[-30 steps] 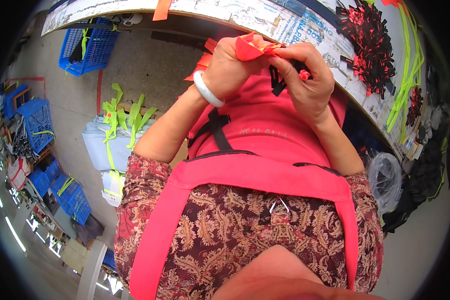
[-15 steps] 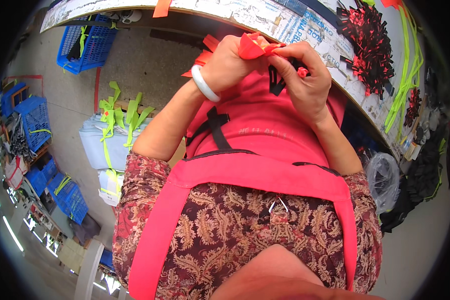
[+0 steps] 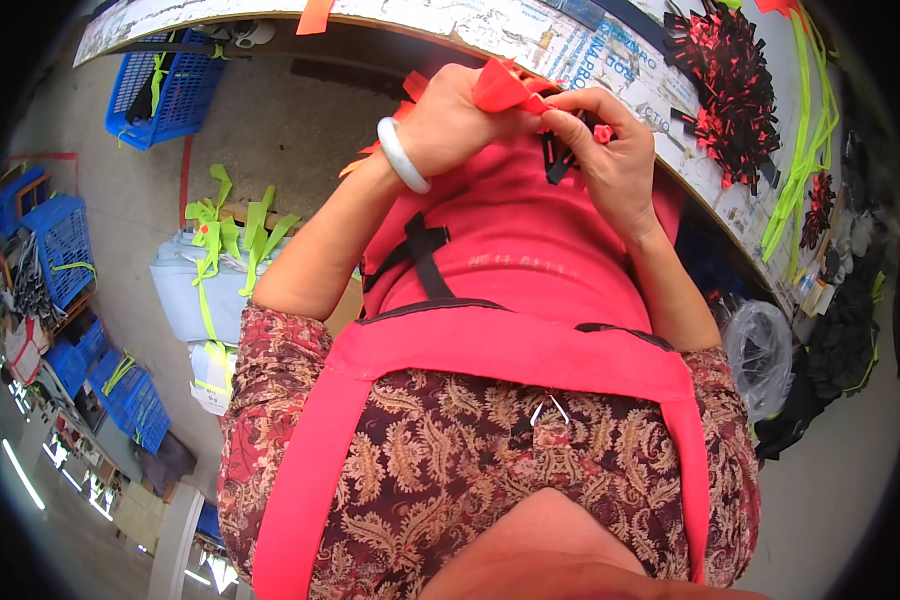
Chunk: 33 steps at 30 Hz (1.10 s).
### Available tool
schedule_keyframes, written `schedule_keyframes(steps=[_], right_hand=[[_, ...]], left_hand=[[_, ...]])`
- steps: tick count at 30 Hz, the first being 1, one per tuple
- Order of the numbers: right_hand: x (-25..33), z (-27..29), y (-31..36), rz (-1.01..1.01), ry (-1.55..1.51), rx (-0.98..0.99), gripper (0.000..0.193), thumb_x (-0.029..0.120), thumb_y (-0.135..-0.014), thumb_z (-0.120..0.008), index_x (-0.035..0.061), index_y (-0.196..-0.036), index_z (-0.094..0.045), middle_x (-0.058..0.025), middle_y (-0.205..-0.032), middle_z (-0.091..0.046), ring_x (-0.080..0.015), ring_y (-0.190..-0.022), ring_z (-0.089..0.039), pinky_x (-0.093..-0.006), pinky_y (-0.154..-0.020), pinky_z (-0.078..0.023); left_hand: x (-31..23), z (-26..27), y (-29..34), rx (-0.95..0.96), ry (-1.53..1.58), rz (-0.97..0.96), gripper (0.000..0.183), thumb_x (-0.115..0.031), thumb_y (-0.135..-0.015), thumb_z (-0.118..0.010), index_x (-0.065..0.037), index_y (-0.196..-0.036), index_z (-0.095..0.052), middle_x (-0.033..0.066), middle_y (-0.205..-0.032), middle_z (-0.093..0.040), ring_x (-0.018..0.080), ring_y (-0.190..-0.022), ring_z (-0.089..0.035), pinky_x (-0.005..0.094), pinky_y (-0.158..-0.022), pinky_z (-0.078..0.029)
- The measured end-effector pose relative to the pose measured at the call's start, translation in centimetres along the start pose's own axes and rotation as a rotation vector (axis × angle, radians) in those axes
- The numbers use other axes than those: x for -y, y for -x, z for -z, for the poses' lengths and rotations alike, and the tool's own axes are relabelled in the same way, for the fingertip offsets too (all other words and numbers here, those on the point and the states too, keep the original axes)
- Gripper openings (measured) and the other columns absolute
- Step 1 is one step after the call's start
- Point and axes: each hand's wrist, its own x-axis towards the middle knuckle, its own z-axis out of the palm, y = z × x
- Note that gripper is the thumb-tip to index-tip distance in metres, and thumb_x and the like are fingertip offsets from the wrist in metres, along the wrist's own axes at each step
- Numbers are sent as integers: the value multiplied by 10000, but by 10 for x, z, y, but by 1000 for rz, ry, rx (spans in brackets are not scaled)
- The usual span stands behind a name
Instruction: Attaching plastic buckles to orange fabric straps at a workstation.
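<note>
An orange strip of cloth is at 12 o'clock in the view, in front of the person's body, near the edge of the surface. The left hand grips it in a closed fist, with a loop of it standing above the fingers. The right hand meets it from 3 o'clock, thumb and forefinger pinched together at its end. Black strips hang beneath the right hand, and a small red piece shows beside its fingers; how they are held is hidden. More orange strips show behind the left hand. A pale bangle circles the left wrist, and a red apron lies below both hands.

On the surface, a black-and-red pile of strips sits at 2 o'clock, with long yellow-green strips just beyond it. A clear plastic bag is at 3 o'clock, beside black cloth. A blue basket stands on the floor at 10 o'clock; a pale blue stack of cloth with yellow-green ties is at 9.
</note>
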Motion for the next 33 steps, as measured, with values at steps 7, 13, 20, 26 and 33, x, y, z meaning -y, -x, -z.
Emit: schedule_keyframes(steps=[7,13,20,26,33], right_hand=[[-20,15,5,-250,-55,-98,126,134,-914,-634,12,-883,-632,0,-702,-639,-34,-589,-567,-186,-524,-461],[-39,26,-1,-284,283,-137,174,177,-911,-614,14,-851,-606,-34,-659,-641,-70,-549,-587,-252,-469,-461],[-50,20,-3,-70,503,-213,151,159,-887,-621,20,-837,-589,-114,-648,-636,-222,-544,-639,-324,-528,-496],[-57,17,-12,-65,566,-236,145,162,-880,-631,26,-848,-590,-122,-643,-630,-248,-579,-653,-333,-548,-501],[-30,42,-11,-200,142,-157,223,234,-894,-669,15,-859,-645,3,-596,-575,-39,-500,-528,-213,-424,-396]], left_hand=[[35,-35,-5,-68,792,541,261,-79,-934,-557,69,-1149,-554,119,-943,-641,173,-754,-641,287,-679,-547],[74,-56,-28,-37,1222,700,221,-98,-980,-441,41,-1136,-515,120,-952,-614,170,-791,-619,290,-699,-560],[106,-58,-34,95,1483,756,172,-87,-968,-435,33,-1055,-521,118,-860,-607,186,-697,-612,286,-650,-567],[98,-62,-39,52,1621,755,165,-87,-963,-440,28,-1051,-519,108,-821,-596,178,-667,-597,290,-629,-552],[46,-58,-26,-168,740,465,131,-122,-908,-615,1,-951,-623,57,-775,-629,119,-638,-577,234,-558,-466]])
